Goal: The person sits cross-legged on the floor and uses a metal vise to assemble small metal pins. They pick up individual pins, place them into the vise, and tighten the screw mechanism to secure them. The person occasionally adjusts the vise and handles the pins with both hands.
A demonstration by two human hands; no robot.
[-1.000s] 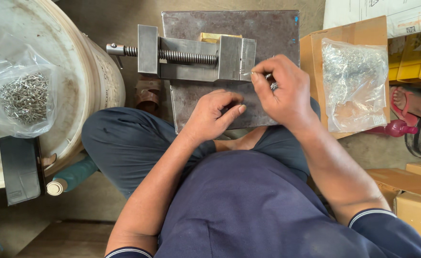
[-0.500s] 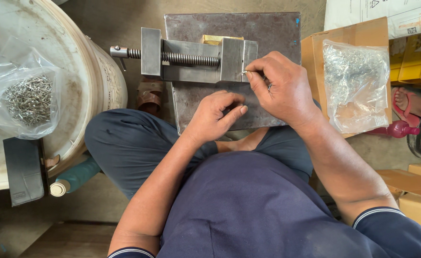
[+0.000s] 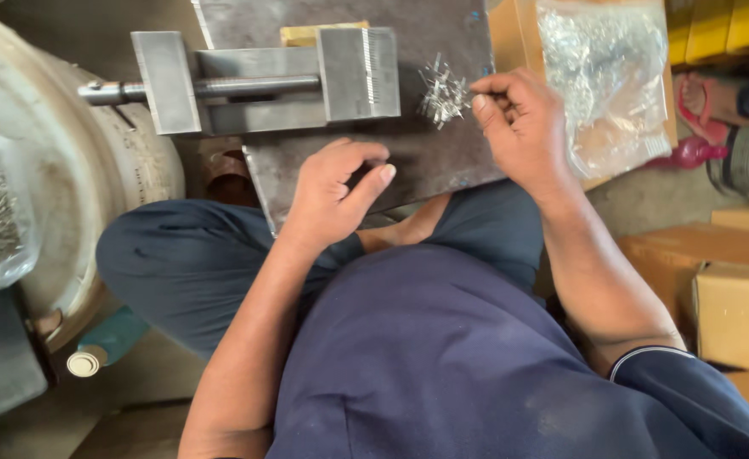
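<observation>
A clear plastic bag [image 3: 605, 81] of metal bits lies in an open brown carton [image 3: 510, 42]; tan boxes [image 3: 731, 293] sit lower right.

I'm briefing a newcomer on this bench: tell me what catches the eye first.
A grey steel vise lies across the top of a dark metal plate on the person's lap. Just right of it sits a small heap of shiny metal pins, with the right hand at its edge. The left hand rests curled on the plate's near edge.
</observation>
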